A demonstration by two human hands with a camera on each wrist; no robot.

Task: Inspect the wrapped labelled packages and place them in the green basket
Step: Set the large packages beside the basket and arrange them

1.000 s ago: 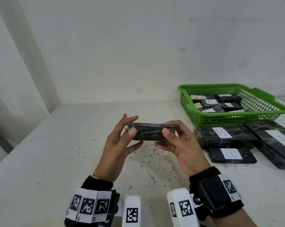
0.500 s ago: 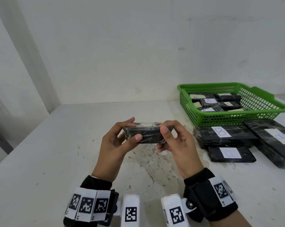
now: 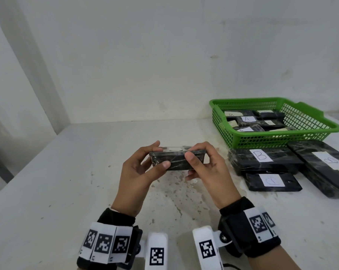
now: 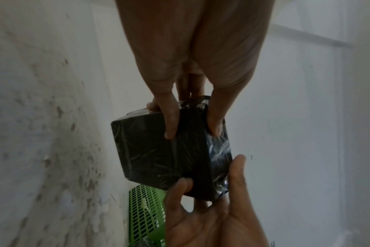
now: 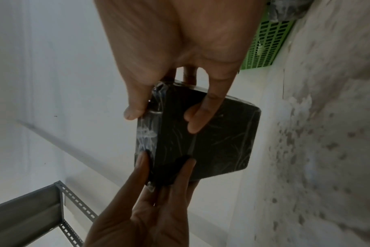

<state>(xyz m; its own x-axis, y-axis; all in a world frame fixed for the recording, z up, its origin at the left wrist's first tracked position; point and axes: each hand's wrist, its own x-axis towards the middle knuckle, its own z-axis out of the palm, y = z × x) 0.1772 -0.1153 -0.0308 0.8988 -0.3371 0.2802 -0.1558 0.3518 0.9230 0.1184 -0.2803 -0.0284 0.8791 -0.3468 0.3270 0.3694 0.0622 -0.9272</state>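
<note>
A small black package (image 3: pixel 175 159) wrapped in clear film is held above the table between both hands. My left hand (image 3: pixel 145 168) pinches its left end with thumb in front and fingers behind. My right hand (image 3: pixel 203 166) pinches its right end the same way. A white label shows on its top face. The wrist views show its dark underside (image 4: pixel 158 150) (image 5: pixel 211 133) with fingers (image 4: pixel 171 123) (image 5: pixel 192 120) curled under it. The green basket (image 3: pixel 277 137) stands at the back right with several labelled packages (image 3: pixel 246 119) inside.
Three more black packages lie in front of the basket: one marked B (image 3: pixel 262 158), a flat one (image 3: pixel 271 182) in front of it, and a long one (image 3: pixel 324 166) at the far right. The white table (image 3: pixel 67 182) is stained. A wall stands behind.
The package has tipped so its labelled top face now shows. Both hands have shifted slightly toward me with it.
</note>
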